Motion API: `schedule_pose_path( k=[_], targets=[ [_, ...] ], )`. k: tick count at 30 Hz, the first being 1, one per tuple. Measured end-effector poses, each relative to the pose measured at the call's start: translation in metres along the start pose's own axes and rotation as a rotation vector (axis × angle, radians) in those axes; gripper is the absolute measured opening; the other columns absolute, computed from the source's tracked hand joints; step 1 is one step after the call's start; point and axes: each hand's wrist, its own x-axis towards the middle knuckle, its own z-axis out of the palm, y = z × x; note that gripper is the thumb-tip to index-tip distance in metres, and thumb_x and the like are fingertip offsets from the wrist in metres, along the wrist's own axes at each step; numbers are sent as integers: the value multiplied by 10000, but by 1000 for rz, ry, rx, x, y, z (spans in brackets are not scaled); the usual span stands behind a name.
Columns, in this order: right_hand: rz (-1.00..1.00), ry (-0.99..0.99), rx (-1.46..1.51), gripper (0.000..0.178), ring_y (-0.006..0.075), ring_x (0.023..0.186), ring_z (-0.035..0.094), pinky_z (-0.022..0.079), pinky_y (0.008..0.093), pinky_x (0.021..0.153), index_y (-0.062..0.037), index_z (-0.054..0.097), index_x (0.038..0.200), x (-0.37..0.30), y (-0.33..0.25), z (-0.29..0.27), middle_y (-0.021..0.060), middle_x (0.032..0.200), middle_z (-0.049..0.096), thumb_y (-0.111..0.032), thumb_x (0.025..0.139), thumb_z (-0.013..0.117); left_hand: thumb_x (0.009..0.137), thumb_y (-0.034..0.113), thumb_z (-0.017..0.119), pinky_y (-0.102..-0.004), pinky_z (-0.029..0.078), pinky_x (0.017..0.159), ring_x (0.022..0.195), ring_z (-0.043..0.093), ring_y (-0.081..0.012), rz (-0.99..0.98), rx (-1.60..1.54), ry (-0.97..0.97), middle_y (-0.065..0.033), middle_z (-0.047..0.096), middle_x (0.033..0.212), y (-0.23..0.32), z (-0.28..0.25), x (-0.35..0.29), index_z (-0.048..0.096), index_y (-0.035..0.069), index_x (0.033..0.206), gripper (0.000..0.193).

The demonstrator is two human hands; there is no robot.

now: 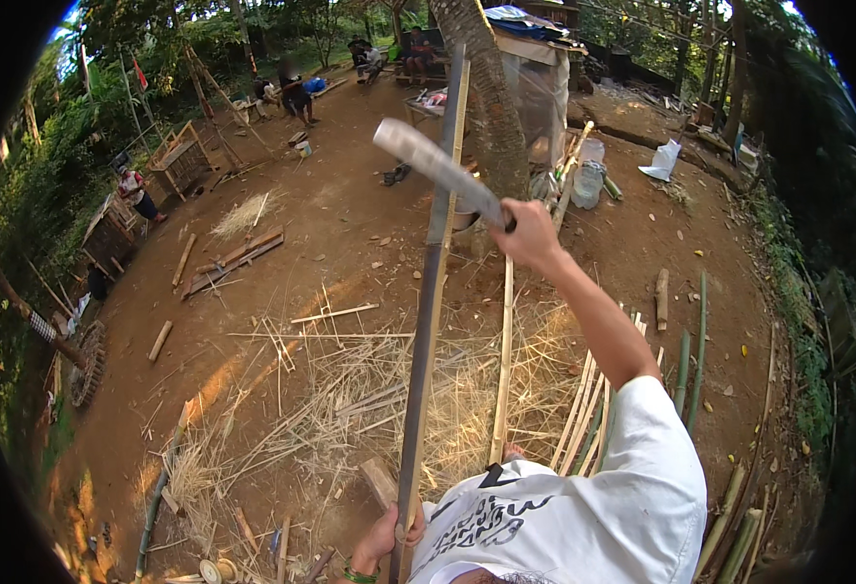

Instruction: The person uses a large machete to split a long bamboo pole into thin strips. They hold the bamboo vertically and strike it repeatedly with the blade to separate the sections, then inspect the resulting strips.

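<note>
A long split bamboo pole (420, 375), dark on one face and pale along its edge, stands lengthwise before me, its far end near the tree trunk. Low in the view, my left hand (377, 542) is closed round its near end. My right hand (530, 237) grips the handle of a machete (437, 165), and most of the handle is hidden by the fingers. Motion smears the broad blade, which points up and left and crosses in front of the pole's far part; whether they touch, I cannot tell. Another pale bamboo strip (502, 370) lies to the right of the pole.
Bamboo shavings (350, 399) litter the dirt ground. Several split strips (583, 414) and green bamboo poles (697, 350) lie at right. A tree trunk (491, 97) and a clear plastic jug (588, 185) stand ahead. Wood pieces (238, 263) lie at left. Other people (294, 95) are far off.
</note>
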Motion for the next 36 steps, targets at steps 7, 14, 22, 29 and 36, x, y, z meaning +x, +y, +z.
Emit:
schedule_pose_path(
  k=[7,14,22,29,36],
  targets=[
    [-408,-194,-128,140,190,544,649,506,350,502,-98,608,695,-66,-25,11,34,606,627,-149,611,708,926,766,378,-256,341,469,499,397,-101,111,243,390,-5,448,631,11,-5,14,525,45,898,736],
    [-535,-323,-107,162,213,584,663,527,335,508,-80,590,714,-125,-60,21,56,664,641,-147,609,694,826,452,765,-271,388,552,616,476,-86,136,643,673,22,536,672,48,5,40,581,60,779,436],
    [-165,-189,-490,137,144,519,605,459,322,446,-149,596,687,-43,-32,-11,-5,591,611,-205,660,718,749,376,824,-276,412,551,594,536,-97,191,677,750,2,597,663,51,26,37,629,56,789,377],
    [-250,-326,-478,179,234,670,700,568,401,603,-84,643,787,-38,-1,6,85,725,687,-188,651,693,792,284,816,-267,468,623,694,609,-103,74,633,656,-31,662,751,63,28,32,654,12,904,336],
    [-141,-553,-470,205,242,688,712,585,379,657,-65,662,825,-65,-7,9,82,763,718,-182,662,700,778,325,825,-257,426,602,667,539,-79,24,547,633,9,605,732,47,16,33,634,33,860,358]
  ],
)
